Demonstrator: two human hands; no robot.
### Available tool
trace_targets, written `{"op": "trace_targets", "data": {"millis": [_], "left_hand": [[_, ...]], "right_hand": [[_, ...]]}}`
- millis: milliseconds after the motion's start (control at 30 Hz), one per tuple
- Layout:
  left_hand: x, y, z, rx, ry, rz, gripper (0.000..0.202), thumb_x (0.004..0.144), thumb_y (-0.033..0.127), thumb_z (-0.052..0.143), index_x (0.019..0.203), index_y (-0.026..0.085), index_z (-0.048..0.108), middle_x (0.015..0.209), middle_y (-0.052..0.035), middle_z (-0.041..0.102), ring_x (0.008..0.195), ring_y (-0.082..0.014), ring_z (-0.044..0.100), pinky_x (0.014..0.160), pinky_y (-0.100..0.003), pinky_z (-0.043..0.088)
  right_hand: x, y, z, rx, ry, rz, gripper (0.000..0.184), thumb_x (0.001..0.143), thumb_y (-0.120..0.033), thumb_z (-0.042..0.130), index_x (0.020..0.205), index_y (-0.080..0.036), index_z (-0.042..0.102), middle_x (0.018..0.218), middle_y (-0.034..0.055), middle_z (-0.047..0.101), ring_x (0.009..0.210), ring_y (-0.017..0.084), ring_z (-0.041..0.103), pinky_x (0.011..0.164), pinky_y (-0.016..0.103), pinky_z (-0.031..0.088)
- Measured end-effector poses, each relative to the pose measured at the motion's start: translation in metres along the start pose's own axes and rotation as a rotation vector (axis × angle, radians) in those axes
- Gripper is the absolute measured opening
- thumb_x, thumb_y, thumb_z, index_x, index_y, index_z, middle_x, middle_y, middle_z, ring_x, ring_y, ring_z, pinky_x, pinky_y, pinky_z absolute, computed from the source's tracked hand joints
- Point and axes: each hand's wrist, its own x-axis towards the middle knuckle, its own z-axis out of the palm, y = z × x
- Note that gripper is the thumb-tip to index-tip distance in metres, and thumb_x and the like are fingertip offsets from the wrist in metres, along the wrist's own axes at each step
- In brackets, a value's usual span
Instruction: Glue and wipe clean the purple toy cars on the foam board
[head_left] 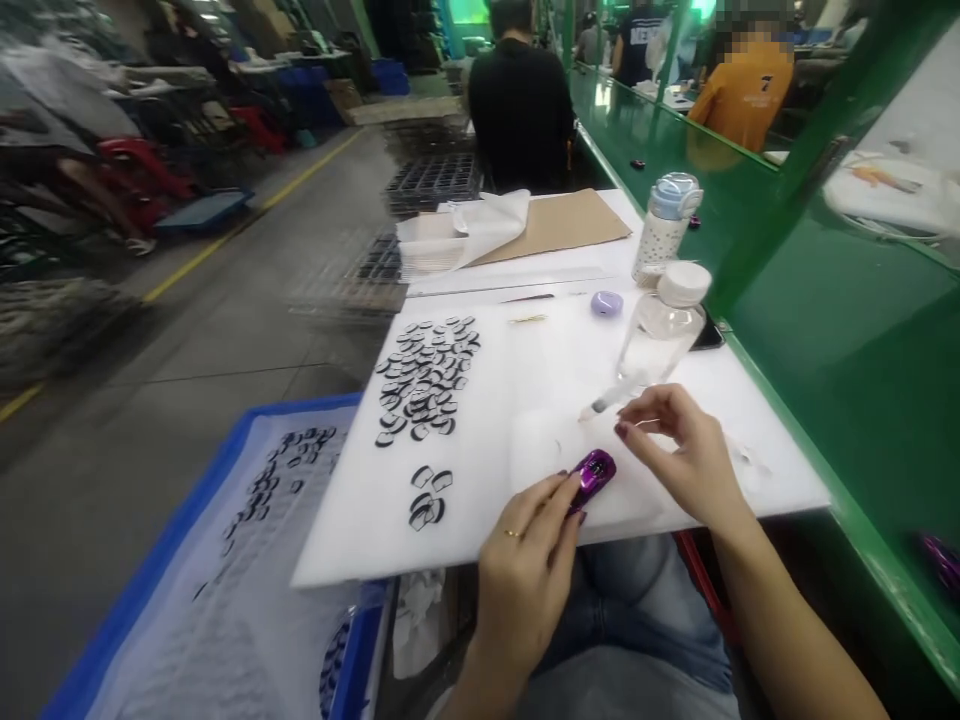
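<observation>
My left hand (529, 560) is closed on a glossy purple case-like piece (596, 472) with a dark inset near its rounded top. It holds the piece tilted just over the near edge of the white work board (495, 440). My right hand (686, 450) hovers to the right of it, thumb and forefinger tips brought close in a pinch; anything between them is too small to make out. Just beyond those fingertips lies a clear syringe (619, 392) with a dark tip pointing left. Many small black-edged curved pieces (427, 380) are spread on the board's left side.
A clear bottle with a white cap (679, 300), a patterned drinking bottle (667, 225) and a lilac case (606, 304) stand farther back. Cardboard (570, 225) lies behind. A blue tray (247, 440) holds more black pieces at left. The green conveyor (847, 350) runs along the right.
</observation>
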Motion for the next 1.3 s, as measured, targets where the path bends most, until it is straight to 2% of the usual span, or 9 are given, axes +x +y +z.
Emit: {"op": "trace_targets", "data": {"millis": [100,200,267,400,567,667,800,1033,1300], "left_hand": [[-0.001,0.005,0.003,-0.056,-0.044,-0.011,0.039,0.088,0.014,0.065,0.126,0.018,0.062,0.115,-0.0113,0.069,0.097,-0.0215,0.069,0.085,-0.034,0.062],[0.01,0.003,-0.005,-0.187,-0.278,-0.026,0.051,0.082,0.016,0.071,0.131,0.018,0.059,0.13,-0.0133,0.063,0.093,-0.0206,0.068,0.083,-0.035,0.064],[0.021,-0.001,-0.013,-0.216,-0.407,-0.026,0.054,0.078,0.012,0.073,0.13,0.021,0.06,0.14,-0.0126,0.057,0.102,-0.0222,0.067,0.088,-0.038,0.063],[0.04,-0.012,-0.017,-0.23,-0.515,0.08,0.05,0.078,0.015,0.075,0.125,0.023,0.062,0.146,-0.0102,0.056,0.133,-0.028,0.054,0.108,-0.048,0.053],[0.042,-0.009,0.003,-0.292,-0.349,0.051,0.057,0.067,0.019,0.077,0.122,0.017,0.063,0.123,-0.0113,0.071,0.114,-0.0276,0.068,0.101,-0.045,0.058],[0.04,-0.002,0.013,-0.296,-0.191,0.008,0.052,0.061,0.02,0.075,0.113,0.016,0.067,0.113,-0.0111,0.075,0.103,-0.0289,0.072,0.092,-0.046,0.061],[0.042,0.004,0.017,-0.282,-0.09,-0.057,0.044,0.06,0.023,0.071,0.104,0.016,0.07,0.104,-0.0089,0.078,0.093,-0.028,0.075,0.082,-0.044,0.064],[0.042,0.003,0.018,-0.293,-0.081,-0.07,0.043,0.059,0.026,0.071,0.101,0.015,0.072,0.102,-0.0084,0.079,0.093,-0.028,0.075,0.086,-0.047,0.063],[0.043,0.004,0.017,-0.285,-0.074,-0.064,0.041,0.06,0.026,0.071,0.1,0.014,0.073,0.101,-0.0085,0.079,0.091,-0.0273,0.076,0.08,-0.045,0.065]], "right_hand": [[0.016,0.002,0.006,0.087,-0.06,0.067,0.026,0.09,-0.038,0.066,0.108,-0.02,0.061,0.101,0.0072,0.072,0.091,0.021,0.072,0.079,0.036,0.061],[0.021,-0.004,0.003,0.155,-0.246,0.059,0.025,0.099,-0.04,0.053,0.093,-0.02,0.066,0.104,0.0078,0.071,0.11,0.025,0.068,0.091,0.041,0.057],[0.016,-0.01,-0.005,0.244,-0.241,0.021,0.023,0.1,-0.038,0.051,0.091,-0.022,0.065,0.106,0.0074,0.069,0.116,0.025,0.064,0.097,0.044,0.054],[-0.003,-0.014,-0.015,0.407,-0.055,-0.185,0.012,0.1,-0.031,0.051,0.096,-0.026,0.061,0.086,0.0035,0.059,0.078,0.018,0.061,0.074,0.035,0.055],[-0.009,-0.01,-0.009,0.401,-0.261,-0.073,0.053,0.09,-0.075,0.039,0.09,-0.024,0.056,0.081,0.0047,0.05,0.07,0.02,0.049,0.061,0.036,0.047],[-0.009,-0.023,-0.011,0.5,-0.166,-0.073,0.07,0.079,-0.092,0.024,0.065,-0.025,0.04,0.057,-0.0001,0.036,0.051,0.017,0.038,0.05,0.035,0.043],[-0.008,-0.041,-0.008,0.829,-0.158,-0.063,0.068,0.09,-0.08,0.008,0.055,-0.022,0.021,0.043,-0.0043,0.007,0.037,0.013,0.014,0.038,0.031,0.027],[-0.004,-0.032,0.008,1.07,-0.205,0.082,0.061,0.087,-0.07,0.021,0.049,-0.022,0.019,0.037,-0.004,0.003,0.035,0.011,0.01,0.036,0.029,0.018],[-0.004,-0.028,0.006,1.13,-0.322,0.031,0.063,0.089,-0.074,0.014,0.055,-0.022,0.022,0.041,-0.0049,0.009,0.038,0.011,0.014,0.04,0.03,0.02]]}}
